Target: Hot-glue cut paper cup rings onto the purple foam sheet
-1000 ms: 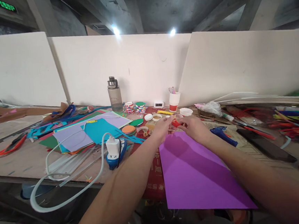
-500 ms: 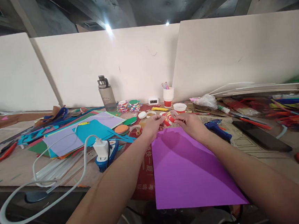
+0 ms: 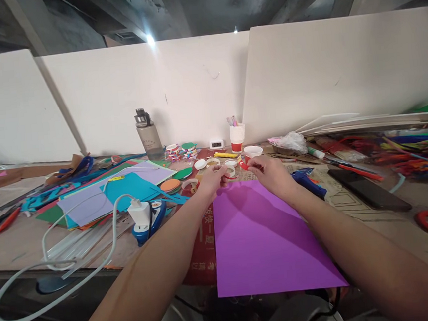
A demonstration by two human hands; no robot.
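My left hand point(image 3: 215, 177) is closed with its fingertips on a small white ring with a red edge point(image 3: 231, 171), which looks like a slice of paper cup. A short way to the right, my right hand point(image 3: 271, 173) pinches a curved red piece point(image 3: 243, 164) with light marks. The two pieces are apart. Both hands are over the far edge of a purple sheet of paper point(image 3: 269, 240), which lies flat. Just behind the right hand stands a short white paper cup point(image 3: 253, 151). My fingers partly hide both pieces.
At left lie stacked coloured papers point(image 3: 94, 206), a power strip with a white charger point(image 3: 140, 214) and its looping cable. A water bottle point(image 3: 149, 136) and a cup of pens point(image 3: 237, 137) stand at the back. A blue glue gun point(image 3: 309, 184) and black phone point(image 3: 368, 189) lie right.
My hands have moved apart, and the two red-and-white pieces that were close together are now separated, one at each hand. The view has shifted slightly.
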